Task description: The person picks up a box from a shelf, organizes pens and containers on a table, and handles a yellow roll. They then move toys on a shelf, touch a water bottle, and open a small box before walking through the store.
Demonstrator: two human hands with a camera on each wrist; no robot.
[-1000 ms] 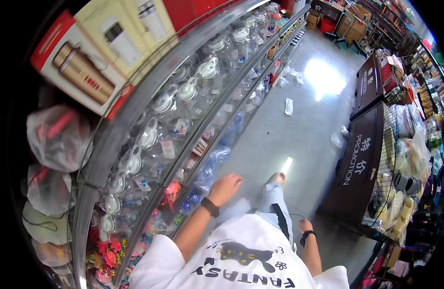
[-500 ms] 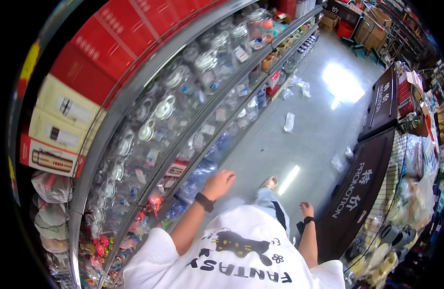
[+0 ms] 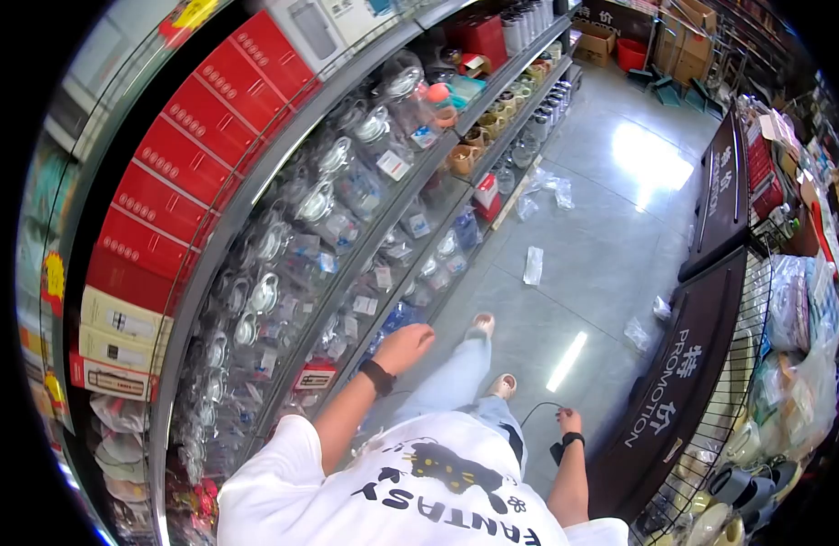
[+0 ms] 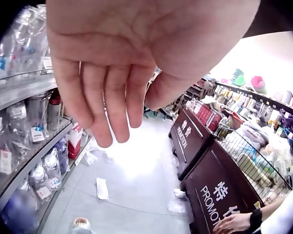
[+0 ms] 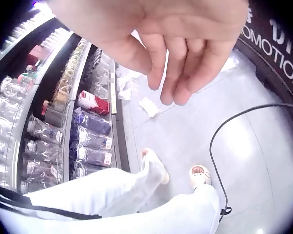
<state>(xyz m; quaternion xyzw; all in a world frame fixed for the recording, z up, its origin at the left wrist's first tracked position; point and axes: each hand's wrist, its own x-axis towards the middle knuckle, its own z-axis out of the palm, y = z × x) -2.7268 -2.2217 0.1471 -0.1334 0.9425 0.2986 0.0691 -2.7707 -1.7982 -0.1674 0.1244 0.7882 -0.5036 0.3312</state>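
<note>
My left hand (image 3: 406,348) hangs in front of me with nothing in it, beside the lower shelves on the left. In the left wrist view its fingers (image 4: 118,109) are straight to slightly bent, and the palm is bare. Nearest to it are plastic-wrapped bottles (image 4: 41,181) with white tags. My right hand (image 3: 569,421) is low at my other side, close to a dark promotion stand (image 3: 665,382). Its fingers (image 5: 172,73) hang loosely bent in the right wrist view and hold nothing. A thin black cable (image 5: 212,141) hangs beside my legs.
Red boxes (image 3: 160,173) line the upper left shelf, above wrapped clear jugs (image 3: 315,205). A wire basket (image 3: 742,337) of bagged goods tops the right-hand stand. Plastic wrappers (image 3: 547,189) and a white packet (image 3: 533,266) lie on the grey floor. Cardboard boxes (image 3: 688,41) stand at the far end.
My view has moved forward along the aisle, with more red boxes now beside me on the left. My feet have changed position in stride. Both hands stay without any object.
</note>
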